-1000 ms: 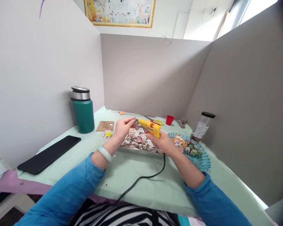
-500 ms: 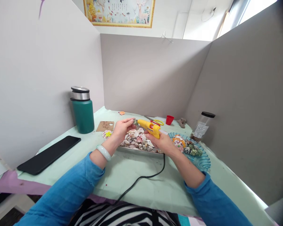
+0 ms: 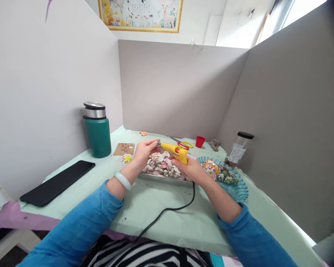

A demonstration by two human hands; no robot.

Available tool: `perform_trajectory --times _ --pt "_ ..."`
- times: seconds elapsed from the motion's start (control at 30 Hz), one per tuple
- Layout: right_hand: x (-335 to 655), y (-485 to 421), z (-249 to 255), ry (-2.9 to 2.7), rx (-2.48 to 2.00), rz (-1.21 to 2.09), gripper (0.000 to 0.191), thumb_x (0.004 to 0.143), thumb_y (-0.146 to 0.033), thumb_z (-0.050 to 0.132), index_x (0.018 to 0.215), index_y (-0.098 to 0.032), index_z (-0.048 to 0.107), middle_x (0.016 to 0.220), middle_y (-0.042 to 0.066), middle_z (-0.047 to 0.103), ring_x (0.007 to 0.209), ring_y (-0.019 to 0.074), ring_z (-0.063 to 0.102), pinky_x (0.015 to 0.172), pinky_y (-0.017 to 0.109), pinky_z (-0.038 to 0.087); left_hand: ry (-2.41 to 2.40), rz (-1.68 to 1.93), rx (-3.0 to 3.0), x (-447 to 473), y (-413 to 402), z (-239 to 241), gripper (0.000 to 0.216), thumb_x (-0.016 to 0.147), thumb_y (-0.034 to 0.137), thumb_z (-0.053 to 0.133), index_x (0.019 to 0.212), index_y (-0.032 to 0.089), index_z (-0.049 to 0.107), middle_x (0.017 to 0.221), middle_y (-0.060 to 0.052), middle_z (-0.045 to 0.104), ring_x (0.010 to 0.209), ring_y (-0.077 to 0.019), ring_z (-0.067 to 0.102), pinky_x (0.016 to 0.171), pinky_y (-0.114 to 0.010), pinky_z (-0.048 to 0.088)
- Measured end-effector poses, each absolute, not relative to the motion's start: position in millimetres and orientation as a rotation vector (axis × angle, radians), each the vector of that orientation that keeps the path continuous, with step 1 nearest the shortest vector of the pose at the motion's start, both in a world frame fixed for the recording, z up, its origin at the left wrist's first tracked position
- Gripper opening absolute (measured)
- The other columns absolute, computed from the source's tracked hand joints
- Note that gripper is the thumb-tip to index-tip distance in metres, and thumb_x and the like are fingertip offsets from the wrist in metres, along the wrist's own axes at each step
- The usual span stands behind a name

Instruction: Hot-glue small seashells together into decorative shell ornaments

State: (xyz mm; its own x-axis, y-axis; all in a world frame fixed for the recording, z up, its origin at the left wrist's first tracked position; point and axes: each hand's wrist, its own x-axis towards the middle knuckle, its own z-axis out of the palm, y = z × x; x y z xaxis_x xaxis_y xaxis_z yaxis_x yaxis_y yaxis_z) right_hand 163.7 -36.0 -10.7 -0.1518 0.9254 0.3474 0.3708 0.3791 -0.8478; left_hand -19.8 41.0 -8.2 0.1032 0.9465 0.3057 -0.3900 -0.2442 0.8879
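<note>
My right hand (image 3: 191,168) is wrapped round a yellow hot glue gun (image 3: 172,149), its nozzle aimed left and a clear glue stick showing at the rear. The nozzle tip meets, or nearly meets, a small greyish shell (image 3: 159,143) pinched in the fingertips of my left hand (image 3: 144,152); its exact shape is too small to make out. Below both hands lies a metal tray (image 3: 164,178) heaped with shells (image 3: 163,165). A black cord (image 3: 167,210) runs from the glue gun toward my lap.
Right of the tray, a blue plate (image 3: 241,191) bears shell pieces, beside a clear jar (image 3: 237,150). Scissors (image 3: 183,144) and a red cup (image 3: 200,141) stand behind. Leftward are a green bottle (image 3: 97,135), a black phone-like slab (image 3: 58,183) and a brown card (image 3: 124,149).
The glue gun has shifted slightly left and down, its nozzle closer to the piece in my left hand. My left hand has hardly moved.
</note>
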Motion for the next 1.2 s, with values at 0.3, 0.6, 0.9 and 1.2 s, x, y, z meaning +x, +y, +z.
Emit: perform_trajectory --times 0.3,0.6,0.9,1.2 --pt "164.7 -35.7 -10.2 -1.744 -1.176 0.635 0.041 0.074 -0.051 0.060 0.096 -0.016 0.066 0.061 -0.002 0.055 0.053 0.0109 0.046 0.051 0.024 0.039 0.773 1.514 1.322 -18.5 35.5 -6.5 0.036 0.064 0.034 0.074 0.092 0.012 0.072 0.086 -0.007 0.071 0.063 -0.0129 0.061 0.070 -0.030 0.051" --pt "163.1 -35.8 -10.5 -1.783 -1.211 0.568 0.041 0.071 -0.053 0.063 0.092 -0.018 0.068 0.070 0.000 0.061 0.062 0.0142 0.052 0.058 0.025 0.041 0.907 1.607 1.467 -17.8 36.6 -4.5 0.027 0.069 0.031 0.069 0.090 0.014 0.073 0.085 -0.007 0.071 0.067 -0.0168 0.063 0.068 -0.030 0.050" --pt "165.4 -35.8 -10.0 -1.767 -1.206 0.582 0.039 0.073 -0.052 0.062 0.092 -0.018 0.067 0.064 -0.002 0.056 0.055 0.0117 0.046 0.052 0.024 0.037 0.956 1.627 1.624 -18.0 35.9 -6.4 0.024 0.072 0.030 0.065 0.090 0.016 0.074 0.085 -0.006 0.071 0.068 -0.0172 0.063 0.068 -0.028 0.048" --pt "168.8 -33.3 -8.7 -1.675 -1.212 0.731 0.049 0.076 -0.057 0.055 0.101 -0.015 0.064 0.050 -0.005 0.045 0.043 0.0095 0.037 0.044 0.023 0.032 0.832 1.610 1.314 -22.3 42.4 -5.4 0.030 0.067 0.034 0.070 0.089 0.013 0.071 0.082 -0.005 0.069 0.062 -0.0130 0.060 0.067 -0.028 0.050"
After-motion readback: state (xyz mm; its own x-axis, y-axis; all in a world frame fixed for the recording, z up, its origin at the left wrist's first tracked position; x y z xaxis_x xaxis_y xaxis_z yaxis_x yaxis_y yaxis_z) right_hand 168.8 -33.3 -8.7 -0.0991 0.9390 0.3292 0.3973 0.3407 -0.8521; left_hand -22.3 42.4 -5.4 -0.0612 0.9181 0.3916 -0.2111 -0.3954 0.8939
